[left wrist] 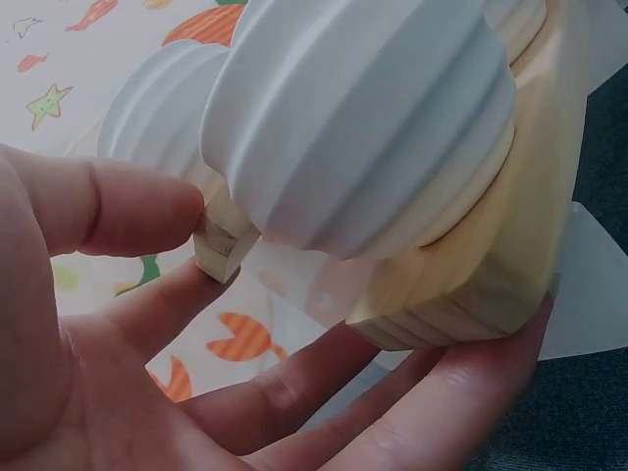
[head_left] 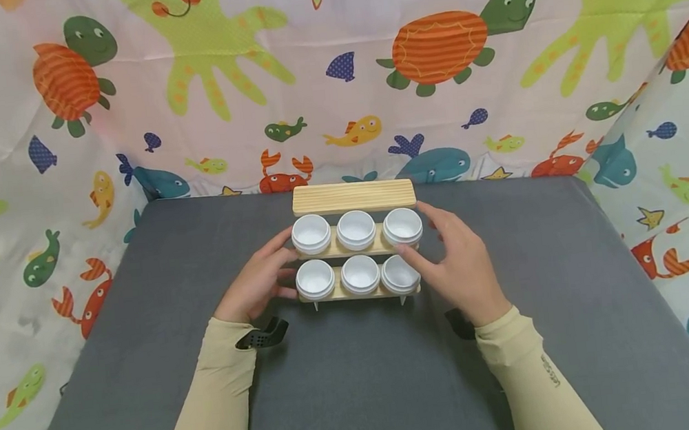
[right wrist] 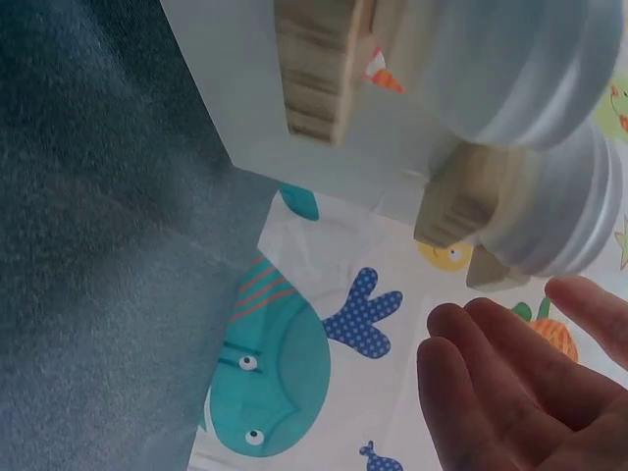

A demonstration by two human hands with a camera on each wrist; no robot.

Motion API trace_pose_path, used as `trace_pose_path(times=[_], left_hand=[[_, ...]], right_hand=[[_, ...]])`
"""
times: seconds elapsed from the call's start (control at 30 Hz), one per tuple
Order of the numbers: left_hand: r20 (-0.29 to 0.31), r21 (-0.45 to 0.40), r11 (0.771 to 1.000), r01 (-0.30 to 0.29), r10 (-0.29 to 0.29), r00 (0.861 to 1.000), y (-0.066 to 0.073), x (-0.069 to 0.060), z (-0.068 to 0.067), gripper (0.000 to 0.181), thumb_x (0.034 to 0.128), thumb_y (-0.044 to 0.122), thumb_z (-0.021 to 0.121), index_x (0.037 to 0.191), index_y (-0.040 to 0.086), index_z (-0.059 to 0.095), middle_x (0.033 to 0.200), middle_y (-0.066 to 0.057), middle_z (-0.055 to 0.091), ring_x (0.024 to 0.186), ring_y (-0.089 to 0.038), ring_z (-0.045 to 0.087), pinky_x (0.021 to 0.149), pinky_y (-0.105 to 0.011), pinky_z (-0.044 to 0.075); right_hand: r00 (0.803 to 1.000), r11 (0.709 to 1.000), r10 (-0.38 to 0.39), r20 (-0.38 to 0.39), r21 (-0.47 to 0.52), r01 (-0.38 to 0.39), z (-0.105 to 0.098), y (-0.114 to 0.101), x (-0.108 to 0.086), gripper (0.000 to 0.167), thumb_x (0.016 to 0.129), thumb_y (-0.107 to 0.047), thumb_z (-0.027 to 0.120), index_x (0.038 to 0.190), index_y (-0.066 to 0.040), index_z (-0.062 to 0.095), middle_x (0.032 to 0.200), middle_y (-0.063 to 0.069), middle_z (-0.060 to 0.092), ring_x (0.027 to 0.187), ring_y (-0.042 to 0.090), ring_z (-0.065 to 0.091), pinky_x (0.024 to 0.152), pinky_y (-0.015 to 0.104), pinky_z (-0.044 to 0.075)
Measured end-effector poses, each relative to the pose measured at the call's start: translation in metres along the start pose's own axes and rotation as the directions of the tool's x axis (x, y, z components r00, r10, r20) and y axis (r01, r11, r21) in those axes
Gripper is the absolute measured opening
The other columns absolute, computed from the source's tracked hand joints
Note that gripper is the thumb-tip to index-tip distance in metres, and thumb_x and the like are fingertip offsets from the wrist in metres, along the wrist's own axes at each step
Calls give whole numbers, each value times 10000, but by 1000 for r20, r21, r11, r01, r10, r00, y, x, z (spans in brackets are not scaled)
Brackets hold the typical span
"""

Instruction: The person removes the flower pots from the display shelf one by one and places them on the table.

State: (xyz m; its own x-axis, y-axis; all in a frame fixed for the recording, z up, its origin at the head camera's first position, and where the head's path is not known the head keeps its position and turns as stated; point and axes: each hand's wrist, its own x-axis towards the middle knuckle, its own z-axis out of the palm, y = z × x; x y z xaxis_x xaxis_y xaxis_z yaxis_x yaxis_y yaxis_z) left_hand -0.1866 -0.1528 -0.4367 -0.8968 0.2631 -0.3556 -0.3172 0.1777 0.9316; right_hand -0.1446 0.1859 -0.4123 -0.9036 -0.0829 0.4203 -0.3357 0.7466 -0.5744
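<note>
**Bowl rack between two hands**

Gray table. Wooden rack at its far middle, long axis left-right, tiers stepping down toward person. Left hand grips rack's left end, thumb on upper shelf. Right hand spread wide at right end; can't tell if touching. Six white bowls, two rows of three, mouths up.

On my feed both forearms angle inward, the left hand pinching between thumb and forefinger, the right hand (its thumb spread from the fingers) loosely extended.
</note>
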Motion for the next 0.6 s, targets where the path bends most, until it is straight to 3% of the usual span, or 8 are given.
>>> trace_pose_path(times=[0.2, 0.6], left_hand=[[0, 0, 1000, 3, -3, 1000, -1, 0, 0, 658, 1058, 315, 545, 1684, 387, 358, 1664, -99, 456, 1370, -458, 601, 768, -438, 652], [-4, -19, 1000, -5, 5, 1000, -3, 2, -4, 642, 1060, 311, 560, 1675, 374, 384, 1632, -102, 491, 1366, -448, 605, 747, -455, 658]], right_hand=[[1000, 1000, 4, 27, 17, -5, 7, -1, -1, 758, 947, -453, 830, 1587, -160, 548, 1476, 89, 662, 1210, 260, 656, 1006, 515, 586], [999, 999, -36, 5, 40, 36, 13, -1, 0, 735, 947, -320, 861, 1577, -106, 549, 1451, 125, 674, 1154, 284, 690, 998, 530, 602]])
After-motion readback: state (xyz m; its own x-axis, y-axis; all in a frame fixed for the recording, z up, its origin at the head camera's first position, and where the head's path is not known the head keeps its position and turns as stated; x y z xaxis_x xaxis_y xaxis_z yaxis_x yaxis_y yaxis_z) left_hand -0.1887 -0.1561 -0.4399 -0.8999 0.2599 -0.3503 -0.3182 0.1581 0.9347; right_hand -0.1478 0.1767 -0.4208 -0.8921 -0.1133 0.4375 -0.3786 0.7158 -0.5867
